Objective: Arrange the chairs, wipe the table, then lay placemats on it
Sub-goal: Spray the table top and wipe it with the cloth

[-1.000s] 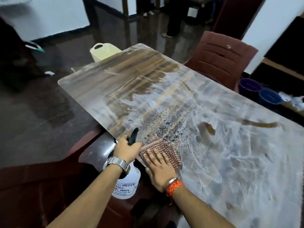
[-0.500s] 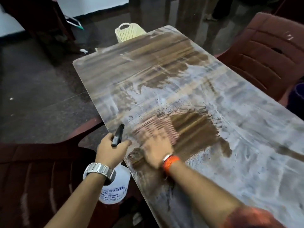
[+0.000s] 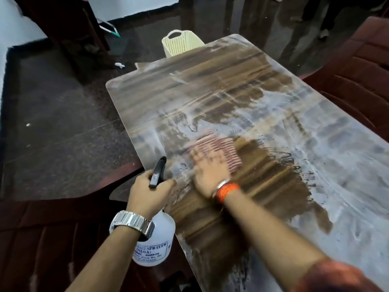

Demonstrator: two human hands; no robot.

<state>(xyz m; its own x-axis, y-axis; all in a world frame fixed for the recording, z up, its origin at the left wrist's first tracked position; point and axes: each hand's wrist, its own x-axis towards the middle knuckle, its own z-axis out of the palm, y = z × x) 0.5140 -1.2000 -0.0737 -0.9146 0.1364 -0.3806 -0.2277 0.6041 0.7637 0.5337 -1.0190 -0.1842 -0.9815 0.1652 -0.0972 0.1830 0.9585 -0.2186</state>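
A long wood-grain table (image 3: 210, 98) is coated with white dusty film over much of its surface, with dark wiped patches near me and at the far end. My right hand (image 3: 208, 173) lies flat on a red-and-white checked cloth (image 3: 219, 148), pressing it onto the tabletop; both are blurred by motion. My left hand (image 3: 149, 190) grips the black trigger head of a white spray bottle (image 3: 155, 245), held just off the table's left edge. A dark red plastic chair (image 3: 362, 89) stands at the table's right side, another (image 3: 42, 239) at my lower left.
A cream plastic basket (image 3: 179, 42) sits on the floor beyond the table's far end. Dark polished floor (image 3: 63, 123) stretches to the left, with small white scraps on it. People's legs stand at the top right.
My right hand has pushed the cloth forward and left across the table, widening the dark wiped patch. The left hand keeps holding the spray bottle beside the edge.
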